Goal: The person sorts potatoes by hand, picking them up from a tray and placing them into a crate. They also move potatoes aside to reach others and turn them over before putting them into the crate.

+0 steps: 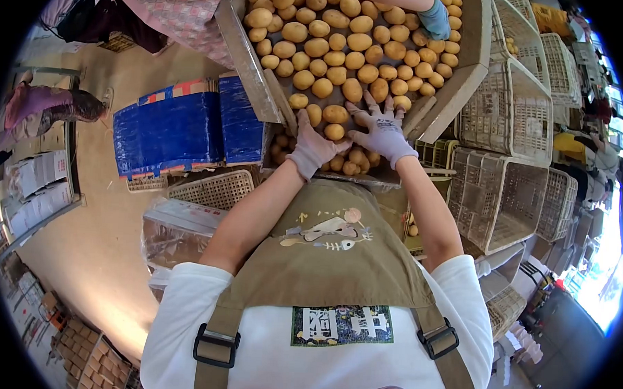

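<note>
Many round yellow potatoes [333, 58] lie spread over a sorting table with raised side boards [251, 55]. At the table's narrow near end, my gloved left hand [314, 145] rests beside the left board, its fingers apart, next to several potatoes. My gloved right hand [384, 130] lies with fingers spread, its fingertips touching potatoes near the right board. Between my hands a few potatoes sit at the opening. Below them, more potatoes [352, 163] lie in a container against my apron, partly hidden by my hands.
A co-worker's gloved hand [435, 19] reaches over the table's far right. Stacked plastic crates [493, 194] stand on the right. A blue-covered stack [168, 131], an empty-looking crate [212, 189] and a plastic-wrapped box [180, 227] are on the left.
</note>
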Demonstrator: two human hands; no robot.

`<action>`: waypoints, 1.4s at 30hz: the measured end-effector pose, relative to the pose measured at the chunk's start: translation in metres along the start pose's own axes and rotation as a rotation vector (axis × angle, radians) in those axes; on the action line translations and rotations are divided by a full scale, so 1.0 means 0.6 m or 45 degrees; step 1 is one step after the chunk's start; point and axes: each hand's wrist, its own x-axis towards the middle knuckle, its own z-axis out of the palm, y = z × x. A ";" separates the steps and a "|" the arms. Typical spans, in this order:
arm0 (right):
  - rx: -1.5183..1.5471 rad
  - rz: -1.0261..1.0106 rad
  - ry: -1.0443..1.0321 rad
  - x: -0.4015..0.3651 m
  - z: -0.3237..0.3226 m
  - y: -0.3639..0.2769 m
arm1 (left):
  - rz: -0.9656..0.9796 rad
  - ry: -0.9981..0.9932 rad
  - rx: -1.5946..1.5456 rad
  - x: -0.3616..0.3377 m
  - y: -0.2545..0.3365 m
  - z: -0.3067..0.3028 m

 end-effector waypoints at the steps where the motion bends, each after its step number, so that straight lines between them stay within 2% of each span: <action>1: 0.025 -0.014 0.029 0.001 0.006 0.005 | -0.012 0.002 -0.010 0.003 0.000 -0.004; 5: 0.161 -0.036 0.087 0.011 -0.021 0.021 | -0.016 -0.123 0.080 0.013 0.002 -0.021; 7: 0.587 -0.104 0.543 0.026 -0.040 0.027 | -0.102 -0.123 -0.036 0.014 0.000 -0.012; 9: 0.434 0.031 0.872 0.062 -0.080 0.016 | -0.108 -0.040 -0.078 0.018 -0.011 0.002; 11: 0.460 0.179 0.762 0.110 -0.097 0.011 | -0.031 0.128 -0.041 0.029 -0.032 0.020; 12: 0.388 0.168 0.658 0.132 -0.098 0.005 | -0.009 0.184 -0.074 0.036 -0.037 0.019; 13: 0.282 0.269 0.605 0.142 -0.092 -0.005 | -0.002 0.114 -0.062 0.037 -0.035 0.015; 15: 0.511 0.238 0.562 0.148 -0.095 0.005 | 0.008 -0.029 -0.047 0.036 -0.034 0.003; 17: 0.811 0.243 0.699 0.125 -0.089 0.010 | -0.028 -0.030 -0.038 0.037 -0.025 -0.003; 18: 0.988 0.129 0.855 0.117 -0.067 0.025 | -0.028 -0.031 -0.039 0.035 -0.025 -0.003; 19: 1.720 0.200 0.696 0.103 -0.066 0.023 | -0.031 -0.028 -0.043 0.037 -0.025 -0.006; 21: 2.410 -0.039 0.535 0.087 -0.020 0.066 | -0.049 -0.052 -0.076 0.042 -0.027 -0.015; 22: 2.719 -0.117 0.356 0.057 -0.025 0.057 | -0.047 -0.101 -0.050 0.045 -0.028 -0.019; 23: 3.022 -0.204 0.164 0.025 -0.030 0.046 | -0.047 -0.151 -0.018 0.048 -0.027 -0.023; 25: 3.137 -0.319 0.020 0.000 -0.029 0.025 | -0.059 -0.189 0.038 0.046 -0.024 -0.023; 27: 3.091 -0.362 0.043 0.002 -0.006 0.019 | -0.088 -0.143 -0.008 0.046 -0.022 -0.023; 28: 3.123 -0.366 0.033 0.001 -0.002 0.016 | -0.070 -0.209 0.026 0.046 -0.022 -0.027; 31: 3.017 -0.165 0.071 0.005 -0.014 0.008 | -0.099 -0.278 0.038 0.045 -0.017 -0.032; 32: 2.601 0.116 0.566 0.008 -0.018 -0.008 | -0.086 -0.262 0.048 0.045 -0.017 -0.034; 33: 2.015 0.027 0.730 0.008 -0.016 -0.005 | -0.074 -0.247 0.058 0.043 -0.017 -0.031; 35: 0.820 -0.118 0.925 0.005 -0.010 0.008 | -0.069 -0.243 0.078 0.035 -0.018 -0.027; 36: 0.267 -0.083 0.861 -0.007 -0.017 0.009 | -0.075 -0.257 0.089 0.031 -0.017 -0.024; 39: 0.806 0.032 0.508 -0.008 -0.023 0.028 | -0.100 -0.154 0.101 0.026 -0.009 -0.025; 40: 0.398 0.025 0.680 -0.014 -0.029 0.021 | -0.098 -0.107 0.140 0.029 -0.004 -0.031; 42: 0.223 -0.023 0.614 -0.012 -0.025 0.022 | -0.065 0.014 0.223 0.015 -0.003 -0.029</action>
